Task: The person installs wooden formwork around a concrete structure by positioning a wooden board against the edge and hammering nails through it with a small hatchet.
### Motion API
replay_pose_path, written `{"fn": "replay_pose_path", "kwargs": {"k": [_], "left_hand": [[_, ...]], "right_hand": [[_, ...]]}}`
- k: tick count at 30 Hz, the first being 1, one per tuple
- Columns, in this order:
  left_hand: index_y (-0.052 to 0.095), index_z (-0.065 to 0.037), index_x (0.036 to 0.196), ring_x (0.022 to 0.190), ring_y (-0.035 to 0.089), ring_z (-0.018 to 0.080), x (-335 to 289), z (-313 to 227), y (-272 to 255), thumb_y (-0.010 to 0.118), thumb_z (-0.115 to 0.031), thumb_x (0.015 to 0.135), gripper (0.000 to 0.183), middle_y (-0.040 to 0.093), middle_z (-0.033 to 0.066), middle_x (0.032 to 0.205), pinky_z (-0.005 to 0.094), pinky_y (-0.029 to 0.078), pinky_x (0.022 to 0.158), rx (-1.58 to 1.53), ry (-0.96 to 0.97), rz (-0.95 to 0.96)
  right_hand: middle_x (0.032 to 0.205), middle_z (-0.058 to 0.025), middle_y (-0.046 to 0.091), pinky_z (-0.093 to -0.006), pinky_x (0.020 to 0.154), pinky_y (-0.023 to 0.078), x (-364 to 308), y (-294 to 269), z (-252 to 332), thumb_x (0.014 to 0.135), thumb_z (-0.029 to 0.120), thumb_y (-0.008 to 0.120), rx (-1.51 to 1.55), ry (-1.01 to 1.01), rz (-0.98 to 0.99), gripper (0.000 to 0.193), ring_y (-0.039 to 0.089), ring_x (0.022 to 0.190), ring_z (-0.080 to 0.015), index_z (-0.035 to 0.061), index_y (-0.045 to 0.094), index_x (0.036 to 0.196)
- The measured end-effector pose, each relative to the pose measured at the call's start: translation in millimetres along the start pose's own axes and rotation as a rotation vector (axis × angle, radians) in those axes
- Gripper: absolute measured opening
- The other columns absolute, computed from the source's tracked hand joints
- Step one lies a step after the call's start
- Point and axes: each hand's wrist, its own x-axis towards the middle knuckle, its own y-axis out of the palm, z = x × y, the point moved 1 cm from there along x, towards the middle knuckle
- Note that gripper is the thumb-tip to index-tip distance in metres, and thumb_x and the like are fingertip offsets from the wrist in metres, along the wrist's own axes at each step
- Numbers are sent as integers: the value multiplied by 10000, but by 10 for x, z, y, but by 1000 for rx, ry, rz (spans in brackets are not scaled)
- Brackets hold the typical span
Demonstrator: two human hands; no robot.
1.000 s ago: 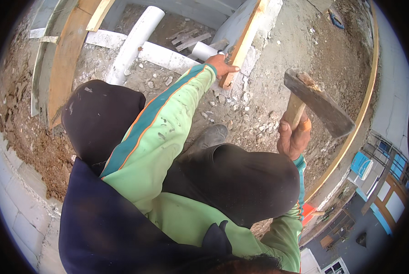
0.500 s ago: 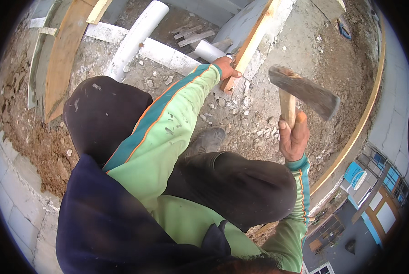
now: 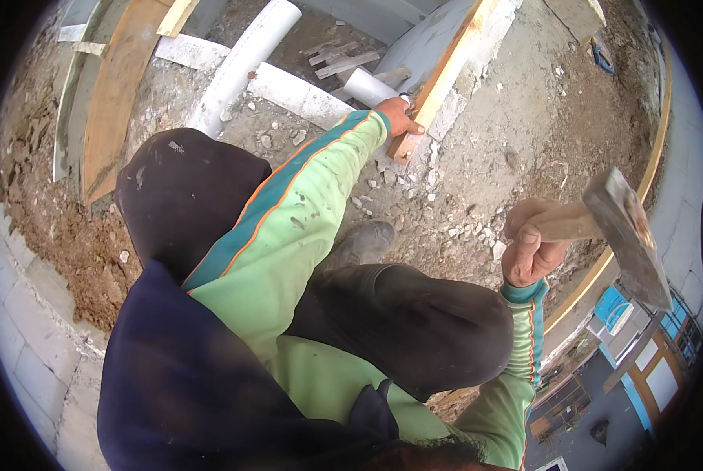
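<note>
My right hand is wrapped round the wooden handle of a hammer. Its heavy, worn metal head tilts away to the right, with one end narrowing toward an edge. Farther forward, my left hand grips the near end of a long wooden plank, the thumb over the top; the fingers on its far side are partly hidden. This plank stands along the edge of a rough concrete strip. Just left of my left hand lies a short white pipe.
A long white pipe slants across at the far left, beside a curved brown board. Loose wood scraps lie beyond my left hand. Rubble covers the ground by my shoe. A blue-handled tool rests far right.
My right hand has shifted slightly right and down, and the hammer has swung over so its head points right. My left hand stays on the plank; the whole view has drifted slightly.
</note>
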Motion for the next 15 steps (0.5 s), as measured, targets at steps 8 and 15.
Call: {"fn": "replay_pose_path", "kwargs": {"k": [8, 15], "left_hand": [[494, 45, 1302, 1214, 507, 330, 86, -94, 9, 809, -431, 650, 867, 516, 242, 1310, 346, 397, 1010, 51, 12, 0], [489, 48, 1306, 1204, 511, 349, 27, 73, 28, 790, -483, 647, 898, 514, 253, 1304, 348, 397, 1011, -9, -8, -18]], "right_hand": [[679, -171, 600, -413, 518, 467, 77, 59, -315, 884, 163, 620, -614, 328, 412, 234, 606, 607, -370, 72, 507, 1068], [857, -72, 610, -347, 523, 475, 233, 119, 143, 914, 176, 603, 379, -117, -104, 275, 574, 620, -192, 38, 497, 1126]]}}
